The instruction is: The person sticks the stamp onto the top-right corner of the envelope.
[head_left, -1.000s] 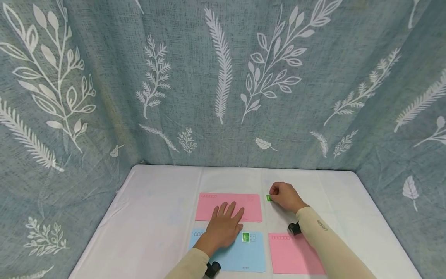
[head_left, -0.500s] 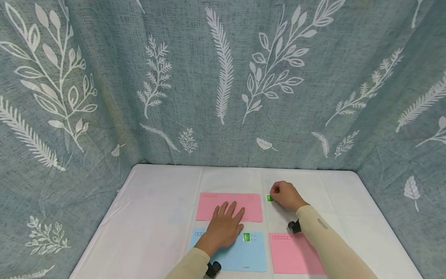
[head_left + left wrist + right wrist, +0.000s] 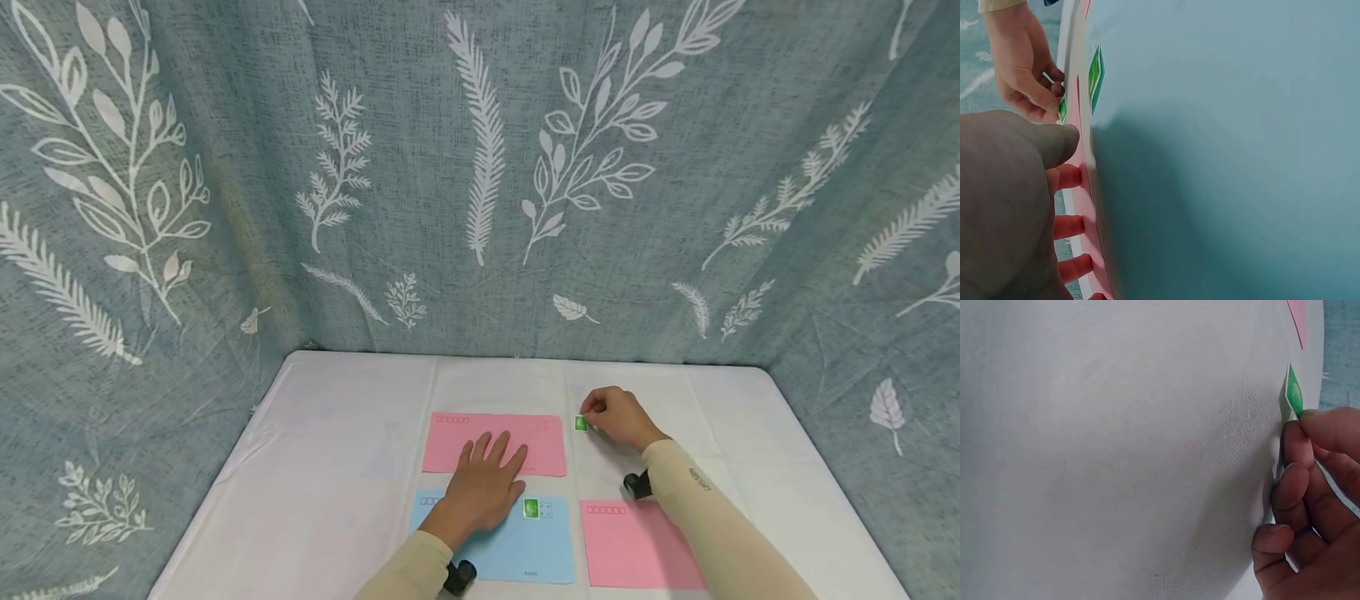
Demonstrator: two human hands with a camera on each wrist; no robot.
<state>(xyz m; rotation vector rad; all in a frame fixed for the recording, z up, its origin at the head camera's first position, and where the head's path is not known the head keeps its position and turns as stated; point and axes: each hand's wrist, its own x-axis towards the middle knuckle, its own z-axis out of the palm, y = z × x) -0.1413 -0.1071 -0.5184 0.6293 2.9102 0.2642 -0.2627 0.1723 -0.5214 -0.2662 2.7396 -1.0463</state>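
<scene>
My right hand [image 3: 621,415] pinches a small green postage stamp [image 3: 581,423] between thumb and forefinger, just right of the far pink envelope [image 3: 540,446]. In the right wrist view the stamp [image 3: 1294,391] sticks out past the thumb tip, close over the white cloth, and the other fingers are curled. My left hand [image 3: 483,492] lies with fingers spread, fingertips on the far pink envelope and the palm over the blue envelope [image 3: 517,554]. Another green stamp [image 3: 531,508] sits on the blue envelope's upper right part, beside printed boxes.
A second pink envelope [image 3: 637,550] lies at the front right, partly under my right forearm. A white cloth [image 3: 330,467] covers the table. Behind it hangs a grey-green curtain [image 3: 420,167] with white leaf prints.
My right hand with the stamp has shifted very slightly, and more of the stamp shows now. My left hand stays in place on the envelopes.
</scene>
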